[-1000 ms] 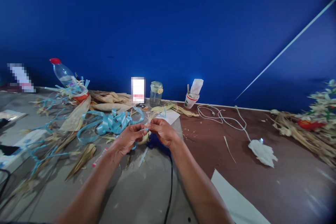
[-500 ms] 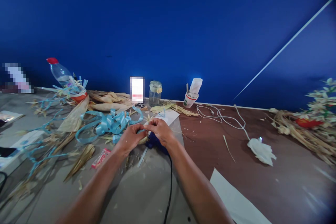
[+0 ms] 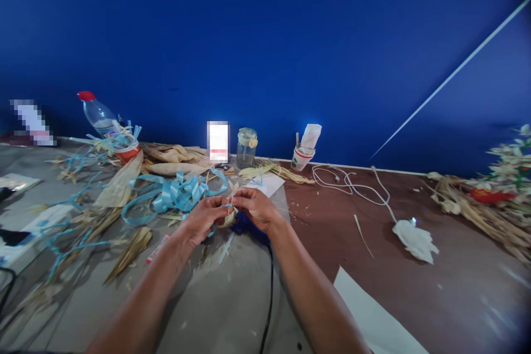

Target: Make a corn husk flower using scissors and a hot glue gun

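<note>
My left hand and my right hand meet at the middle of the table, both closed in a pinch. Between their fingertips is a small pale corn-husk flower, with a bit of light blue ribbon at its base. Fingers cover most of the stem. A dark blue tool with a black cord lies under my right hand; its shape is partly hidden. Just below the fingers sits a pale round roll. Left of my left hand is a loose heap of light blue ribbon.
Husk flowers on blue stems spread over the left side. A jar, a paper cup and a tilted bottle stand by the blue wall. A white cable and husk bundles lie at right.
Both hands remain together, with fingers slightly shifted around the husk flower. My left wrist now covers more of the red wrapper. The view has moved slightly left.
</note>
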Demonstrator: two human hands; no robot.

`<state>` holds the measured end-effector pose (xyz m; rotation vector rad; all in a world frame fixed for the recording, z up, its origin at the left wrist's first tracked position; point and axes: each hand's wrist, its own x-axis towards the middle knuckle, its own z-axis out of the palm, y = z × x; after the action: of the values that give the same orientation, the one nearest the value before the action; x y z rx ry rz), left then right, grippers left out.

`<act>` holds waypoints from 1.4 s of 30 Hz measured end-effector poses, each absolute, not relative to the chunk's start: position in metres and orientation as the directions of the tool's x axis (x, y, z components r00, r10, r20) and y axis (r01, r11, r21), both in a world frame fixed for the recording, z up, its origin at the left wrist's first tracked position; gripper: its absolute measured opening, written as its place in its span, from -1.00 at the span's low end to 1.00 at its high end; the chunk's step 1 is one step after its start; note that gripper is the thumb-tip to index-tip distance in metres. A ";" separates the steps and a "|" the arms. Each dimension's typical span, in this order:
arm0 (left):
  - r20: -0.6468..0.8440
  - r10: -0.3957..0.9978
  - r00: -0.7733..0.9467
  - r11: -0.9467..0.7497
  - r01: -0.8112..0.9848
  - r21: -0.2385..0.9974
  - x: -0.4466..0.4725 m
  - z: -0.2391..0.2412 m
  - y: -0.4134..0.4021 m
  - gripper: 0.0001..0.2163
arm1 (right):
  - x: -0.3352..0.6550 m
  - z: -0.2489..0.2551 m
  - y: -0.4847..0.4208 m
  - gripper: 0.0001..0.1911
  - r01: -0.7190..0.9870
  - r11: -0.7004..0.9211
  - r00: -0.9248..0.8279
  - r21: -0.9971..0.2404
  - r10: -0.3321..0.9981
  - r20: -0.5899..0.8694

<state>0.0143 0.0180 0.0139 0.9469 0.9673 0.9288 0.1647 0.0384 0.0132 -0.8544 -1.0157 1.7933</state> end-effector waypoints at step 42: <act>-0.190 0.957 0.219 0.216 -0.104 0.971 0.019 0.015 0.013 -0.71 | 0.168 0.026 0.036 -0.66 -0.234 -0.153 -0.226 -0.960 0.969 -0.099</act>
<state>0.0188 0.0128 0.0155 1.0598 1.0563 0.9663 0.1684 0.0364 0.0256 -0.9999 -1.1040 1.5693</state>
